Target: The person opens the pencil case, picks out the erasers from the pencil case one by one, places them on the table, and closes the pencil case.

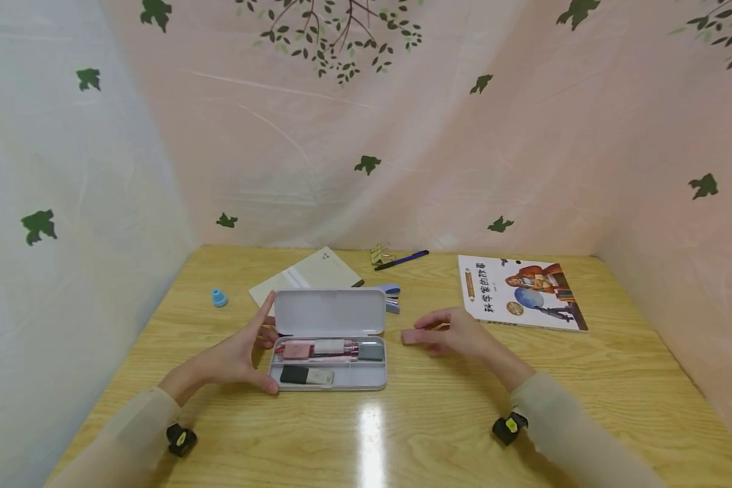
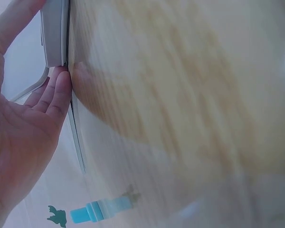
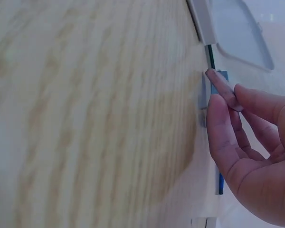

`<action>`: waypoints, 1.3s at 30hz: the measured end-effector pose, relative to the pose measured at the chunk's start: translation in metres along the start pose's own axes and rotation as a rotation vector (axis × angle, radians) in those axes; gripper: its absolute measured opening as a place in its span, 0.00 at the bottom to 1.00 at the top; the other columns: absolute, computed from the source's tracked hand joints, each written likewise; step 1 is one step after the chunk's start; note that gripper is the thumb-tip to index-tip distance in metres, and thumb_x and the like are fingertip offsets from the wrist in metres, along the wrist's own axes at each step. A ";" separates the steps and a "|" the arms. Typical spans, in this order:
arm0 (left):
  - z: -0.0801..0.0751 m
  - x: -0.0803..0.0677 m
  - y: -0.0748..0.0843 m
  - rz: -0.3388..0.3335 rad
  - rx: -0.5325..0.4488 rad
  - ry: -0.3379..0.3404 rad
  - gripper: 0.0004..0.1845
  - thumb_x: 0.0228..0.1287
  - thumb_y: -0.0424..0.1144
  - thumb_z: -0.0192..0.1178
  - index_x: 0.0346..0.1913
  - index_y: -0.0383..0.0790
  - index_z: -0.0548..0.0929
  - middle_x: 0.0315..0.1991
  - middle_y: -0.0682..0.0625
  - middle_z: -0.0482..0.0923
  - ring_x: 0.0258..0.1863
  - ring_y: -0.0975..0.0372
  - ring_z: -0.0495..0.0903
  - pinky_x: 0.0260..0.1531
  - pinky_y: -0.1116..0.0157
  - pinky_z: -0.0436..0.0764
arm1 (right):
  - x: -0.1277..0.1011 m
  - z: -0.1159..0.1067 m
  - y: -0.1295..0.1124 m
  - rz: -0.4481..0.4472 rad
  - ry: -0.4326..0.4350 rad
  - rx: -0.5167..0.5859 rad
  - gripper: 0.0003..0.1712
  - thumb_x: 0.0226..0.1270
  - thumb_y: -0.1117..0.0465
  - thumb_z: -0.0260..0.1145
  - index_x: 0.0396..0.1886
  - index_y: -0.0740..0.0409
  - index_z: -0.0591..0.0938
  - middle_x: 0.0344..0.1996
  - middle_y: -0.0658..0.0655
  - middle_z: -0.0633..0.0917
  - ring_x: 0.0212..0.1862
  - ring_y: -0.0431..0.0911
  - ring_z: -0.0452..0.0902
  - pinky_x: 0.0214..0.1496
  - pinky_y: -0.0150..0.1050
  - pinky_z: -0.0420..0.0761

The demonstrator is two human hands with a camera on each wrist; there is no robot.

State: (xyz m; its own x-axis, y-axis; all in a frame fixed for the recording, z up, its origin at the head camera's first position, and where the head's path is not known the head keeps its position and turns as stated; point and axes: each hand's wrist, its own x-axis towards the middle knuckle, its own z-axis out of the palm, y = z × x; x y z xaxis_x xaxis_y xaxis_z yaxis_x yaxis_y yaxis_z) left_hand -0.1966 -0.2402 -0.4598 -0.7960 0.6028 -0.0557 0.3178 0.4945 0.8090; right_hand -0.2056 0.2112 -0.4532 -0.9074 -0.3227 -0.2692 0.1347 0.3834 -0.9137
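A white pencil case (image 1: 360,376) lies with its lid (image 1: 329,313) raised. In its back row are pink, white and grey pieces (image 1: 297,350) among pens; in the front tray is a black-and-white eraser (image 1: 307,375). My left hand (image 1: 244,352) spans the case's left end, thumb at the front corner and index finger against the lid; in the left wrist view, straight fingers (image 2: 61,92) touch its side. Right of the case, my right hand (image 1: 457,332) pinches a small flat pinkish-brown block (image 3: 222,88) between thumb and fingers, held apart from the case.
Behind the case lie a pale notebook (image 1: 308,274), a blue stapler-like item (image 1: 390,297), a gold binder clip (image 1: 379,255) and a blue pen (image 1: 402,260). A small light-blue item (image 1: 219,297) stands at left. A picture-covered book (image 1: 521,295) lies at right.
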 end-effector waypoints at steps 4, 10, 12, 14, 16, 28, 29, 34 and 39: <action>0.000 0.000 0.000 -0.004 0.000 0.000 0.79 0.47 0.45 0.83 0.79 0.58 0.22 0.69 0.38 0.60 0.62 0.51 0.71 0.67 0.50 0.71 | 0.004 -0.004 0.004 0.032 0.003 0.024 0.19 0.68 0.58 0.73 0.53 0.65 0.86 0.46 0.61 0.84 0.39 0.48 0.85 0.43 0.43 0.88; 0.000 0.001 0.000 -0.003 0.003 0.002 0.79 0.46 0.46 0.83 0.79 0.59 0.22 0.69 0.38 0.60 0.62 0.52 0.71 0.67 0.50 0.71 | 0.007 -0.004 0.006 0.061 0.012 0.069 0.16 0.70 0.65 0.69 0.54 0.68 0.84 0.45 0.62 0.84 0.36 0.47 0.85 0.40 0.42 0.89; 0.000 0.001 -0.001 -0.001 0.002 0.000 0.79 0.46 0.46 0.83 0.79 0.58 0.22 0.69 0.39 0.60 0.62 0.52 0.71 0.66 0.51 0.71 | 0.007 -0.003 0.005 0.062 0.017 0.065 0.16 0.70 0.65 0.69 0.54 0.68 0.84 0.44 0.61 0.85 0.35 0.46 0.84 0.39 0.41 0.89; 0.000 0.000 -0.001 0.000 -0.001 -0.001 0.79 0.46 0.46 0.83 0.80 0.57 0.22 0.69 0.39 0.61 0.62 0.52 0.71 0.66 0.51 0.71 | 0.007 -0.003 0.005 0.059 0.018 0.049 0.16 0.71 0.65 0.69 0.54 0.68 0.84 0.45 0.61 0.85 0.36 0.46 0.84 0.39 0.41 0.88; 0.000 0.000 -0.001 0.000 -0.001 0.000 0.79 0.45 0.46 0.83 0.80 0.57 0.22 0.68 0.39 0.61 0.62 0.52 0.71 0.67 0.51 0.71 | 0.006 -0.003 0.004 0.052 0.019 0.034 0.17 0.71 0.63 0.69 0.55 0.68 0.83 0.46 0.60 0.84 0.36 0.46 0.84 0.39 0.42 0.88; 0.001 0.000 0.000 -0.014 0.005 0.001 0.79 0.46 0.46 0.83 0.79 0.60 0.22 0.69 0.39 0.60 0.63 0.51 0.71 0.67 0.50 0.70 | -0.001 -0.011 0.007 0.017 -0.015 0.003 0.26 0.70 0.59 0.71 0.63 0.66 0.79 0.55 0.63 0.81 0.42 0.48 0.83 0.44 0.44 0.88; 0.000 0.000 0.000 -0.012 0.003 0.000 0.79 0.46 0.46 0.83 0.79 0.60 0.22 0.69 0.39 0.61 0.63 0.51 0.71 0.67 0.50 0.70 | -0.001 -0.012 0.008 0.013 -0.020 0.003 0.27 0.69 0.58 0.71 0.63 0.67 0.79 0.56 0.63 0.81 0.42 0.49 0.83 0.44 0.44 0.88; 0.000 0.001 0.000 -0.008 -0.001 -0.004 0.79 0.47 0.46 0.83 0.79 0.59 0.22 0.69 0.39 0.60 0.63 0.52 0.71 0.67 0.50 0.70 | -0.002 -0.013 0.008 0.000 -0.027 -0.020 0.27 0.69 0.59 0.72 0.63 0.66 0.79 0.56 0.63 0.81 0.43 0.49 0.83 0.43 0.44 0.88; 0.000 0.001 -0.001 -0.008 0.004 -0.001 0.79 0.46 0.46 0.83 0.79 0.59 0.22 0.69 0.39 0.60 0.63 0.52 0.71 0.67 0.50 0.70 | -0.003 -0.012 0.005 -0.006 -0.028 -0.060 0.25 0.69 0.61 0.71 0.62 0.66 0.80 0.54 0.62 0.82 0.44 0.49 0.81 0.42 0.44 0.88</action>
State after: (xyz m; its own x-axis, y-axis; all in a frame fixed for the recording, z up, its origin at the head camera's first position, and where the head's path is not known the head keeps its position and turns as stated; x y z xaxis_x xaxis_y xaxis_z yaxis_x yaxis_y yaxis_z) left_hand -0.1973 -0.2399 -0.4606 -0.7978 0.5996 -0.0627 0.3136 0.5015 0.8064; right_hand -0.2070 0.2240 -0.4532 -0.8964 -0.3493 -0.2727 0.1040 0.4323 -0.8957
